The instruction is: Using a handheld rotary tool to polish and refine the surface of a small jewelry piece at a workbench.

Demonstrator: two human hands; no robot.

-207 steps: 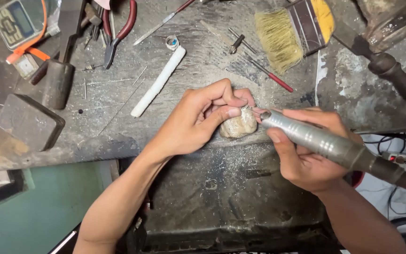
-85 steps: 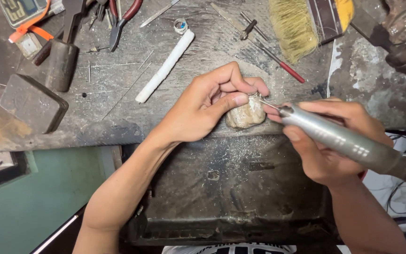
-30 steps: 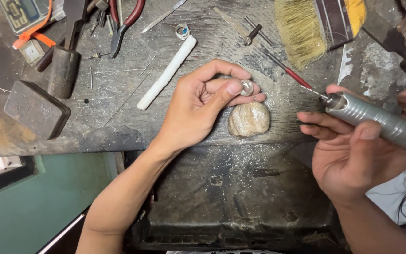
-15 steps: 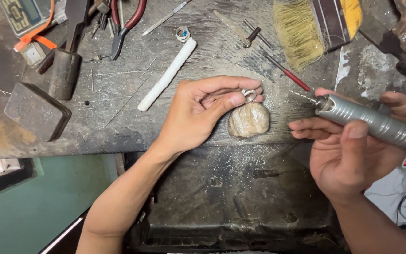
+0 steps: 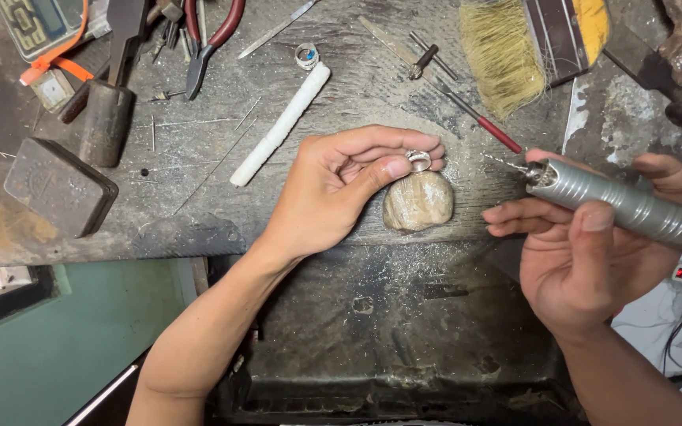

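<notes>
- since half a second back, my right hand (image 5: 586, 252) has drifted a touch further right with the grey rotary handpiece (image 5: 625, 207), so its fine bit sits a little more apart from the ring than before.
- against the frames from seconds ago the change is bigger: back then the bit was pressed in against the piece on the stone, now it is lifted clear and points left across an open gap.
- my left hand (image 5: 341, 189) has barely shifted; its grip is clenched on a small silver ring (image 5: 419, 161), pinched between thumb and fingertips.
- the ring sits just above the top edge of the rounded tan stone (image 5: 418, 201); i cannot tell whether it touches the stone.
- the stone has stayed put on the near edge of the dusty grey desk (image 5: 199, 213), between my two hands.
- my right grip is wrapped around the handpiece body, thumb on top, fingers curled beneath.
- further back on the desk lie a white rod (image 5: 280, 125), a wide bristle brush (image 5: 515, 47), red-handled pliers (image 5: 211, 35), a red-handled pick (image 5: 479, 118), and a dark metal block (image 5: 61, 187) at the left.
- those things lie just as they did in the earlier frames.
</notes>
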